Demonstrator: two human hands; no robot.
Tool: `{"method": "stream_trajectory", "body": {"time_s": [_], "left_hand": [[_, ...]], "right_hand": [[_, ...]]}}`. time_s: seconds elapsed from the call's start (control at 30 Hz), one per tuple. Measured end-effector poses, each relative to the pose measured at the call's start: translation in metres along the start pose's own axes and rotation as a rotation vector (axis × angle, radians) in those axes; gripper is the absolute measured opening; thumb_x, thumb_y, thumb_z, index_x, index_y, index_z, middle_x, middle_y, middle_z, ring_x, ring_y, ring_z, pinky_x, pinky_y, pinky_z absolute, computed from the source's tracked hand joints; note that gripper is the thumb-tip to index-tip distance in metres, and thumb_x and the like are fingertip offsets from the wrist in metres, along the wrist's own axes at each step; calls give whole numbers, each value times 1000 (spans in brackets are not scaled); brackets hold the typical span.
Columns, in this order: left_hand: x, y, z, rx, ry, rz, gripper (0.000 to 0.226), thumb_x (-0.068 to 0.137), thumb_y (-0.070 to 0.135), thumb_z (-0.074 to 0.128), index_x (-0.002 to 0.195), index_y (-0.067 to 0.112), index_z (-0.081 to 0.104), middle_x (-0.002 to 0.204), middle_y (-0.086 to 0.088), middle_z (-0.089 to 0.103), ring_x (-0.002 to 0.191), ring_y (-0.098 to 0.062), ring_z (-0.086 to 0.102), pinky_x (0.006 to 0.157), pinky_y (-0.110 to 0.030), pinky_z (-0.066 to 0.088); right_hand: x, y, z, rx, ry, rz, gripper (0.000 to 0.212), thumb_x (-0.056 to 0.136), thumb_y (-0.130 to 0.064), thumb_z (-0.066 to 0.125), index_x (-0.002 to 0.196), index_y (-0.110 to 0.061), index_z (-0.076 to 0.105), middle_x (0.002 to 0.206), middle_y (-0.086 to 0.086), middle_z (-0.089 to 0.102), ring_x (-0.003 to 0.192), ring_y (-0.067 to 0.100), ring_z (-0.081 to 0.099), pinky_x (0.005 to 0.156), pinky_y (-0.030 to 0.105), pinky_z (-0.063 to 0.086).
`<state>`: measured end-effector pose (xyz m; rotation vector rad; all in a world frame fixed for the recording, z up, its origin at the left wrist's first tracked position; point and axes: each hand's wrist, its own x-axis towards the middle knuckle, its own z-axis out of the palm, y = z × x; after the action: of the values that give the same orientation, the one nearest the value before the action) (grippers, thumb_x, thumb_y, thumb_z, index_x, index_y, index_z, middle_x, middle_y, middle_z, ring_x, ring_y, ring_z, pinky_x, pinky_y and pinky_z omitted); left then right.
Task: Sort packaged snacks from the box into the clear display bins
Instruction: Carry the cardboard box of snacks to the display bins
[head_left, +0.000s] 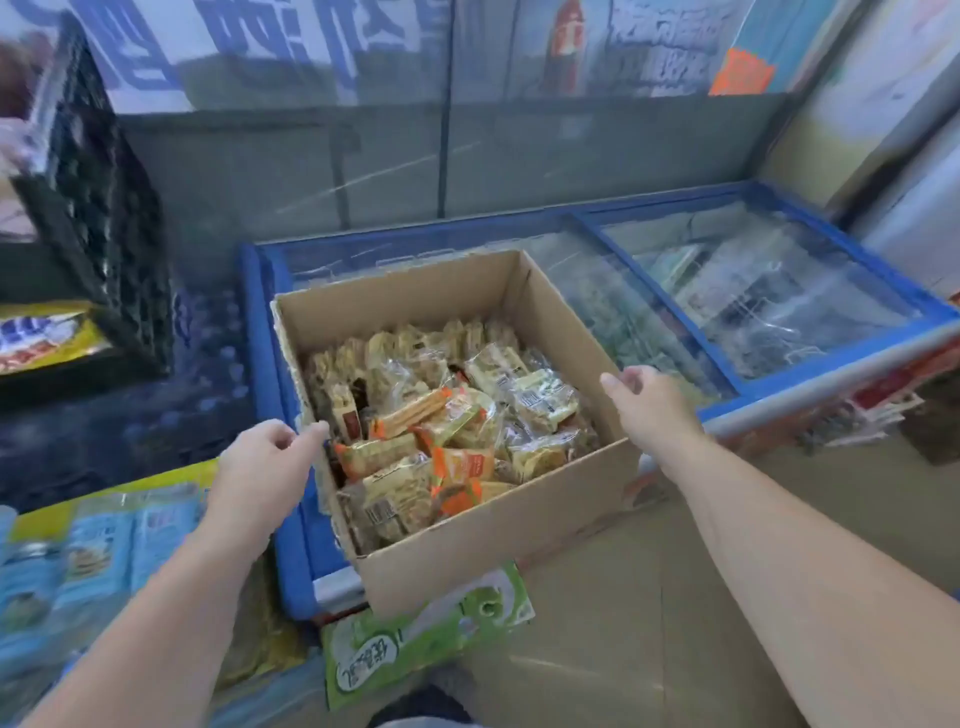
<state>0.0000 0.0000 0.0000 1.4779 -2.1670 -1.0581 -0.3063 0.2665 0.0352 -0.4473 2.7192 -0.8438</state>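
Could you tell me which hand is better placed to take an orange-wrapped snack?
Left, probably: the left hand is at the left rim of the cardboard box, right beside the orange-wrapped snacks; the right hand sits at the opposite rim.

Blue glass-topped freezer (769, 291), black crate (98, 208) at left, green carton (415, 639) below

An open cardboard box (493, 525) full of packaged snacks (447, 415) sits on a blue-framed, glass-topped freezer (779, 291). The left grip (260, 467) pinches the box's left rim. The right grip (652, 402) is at the right rim with fingers curled, contact unclear. A green carton (415, 639) lies under the box's near corner.
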Motion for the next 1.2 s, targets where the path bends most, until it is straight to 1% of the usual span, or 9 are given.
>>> {"method": "stream_trajectory", "body": {"time_s": [0.1,0.23,0.4,0.5,0.6,0.7,0.83,1.0,1.2], "left_hand": [[20,3,14,10,-105,-118,43,90,44,66,72,8,50,49,-6,60,44,-24,66,44,-32,46],[31,7,21,132,-157,-135,16,80,18,52,67,9,55,56,-10,66,54,-31,66,48,-34,49],[33,20,18,109,-123,-92,18,84,9,52,67,7,47,62,-11,58,58,-31,56,53,-35,42],[32,45,14,88,-77,-41,29,86,7,56,64,14,38,55,-5,46,52,-26,46,51,-32,34],[29,82,21,112,-118,3,28,87,10,57,66,11,39,54,-6,46,50,-26,46,52,-33,37],[21,126,46,159,-141,55,19,89,14,58,77,3,49,61,-15,56,50,-23,50,52,-35,42],[-5,199,104,164,-173,154,19,88,14,61,71,14,52,50,2,57,38,-12,49,52,-32,43],[-57,308,204,155,-253,261,25,91,16,65,82,39,68,64,12,71,59,-21,68,58,-33,50],[-110,419,332,91,-414,331,15,87,19,63,87,31,71,67,1,75,62,-28,72,63,-48,61]], "right_hand": [[22,-8,14,-136,-14,41,62,100,-52,49,148,-14,43,144,11,52,127,32,52,97,43,43],[45,-7,22,-300,-74,103,59,100,-45,53,149,-16,40,143,10,55,126,34,54,96,45,47],[74,0,18,-394,-148,132,59,100,-49,55,142,-9,49,141,14,57,124,36,54,90,42,47],[82,13,7,-390,-149,71,44,100,-49,55,117,-9,61,117,13,66,103,34,60,76,38,46],[86,43,-12,-302,-120,78,37,99,-46,58,82,-13,56,87,8,62,85,32,59,73,40,51],[91,88,-41,-245,-78,109,41,97,-46,60,80,-9,58,80,8,62,86,35,61,74,41,52],[101,170,-104,-149,10,160,41,97,-45,61,106,-6,68,104,13,69,105,37,62,84,41,51],[112,278,-206,-62,111,232,36,94,-36,66,66,-15,62,66,3,63,71,31,59,57,34,40],[121,412,-310,-96,260,364,41,95,-38,65,69,-7,59,68,9,60,67,32,54,55,35,34]]}}
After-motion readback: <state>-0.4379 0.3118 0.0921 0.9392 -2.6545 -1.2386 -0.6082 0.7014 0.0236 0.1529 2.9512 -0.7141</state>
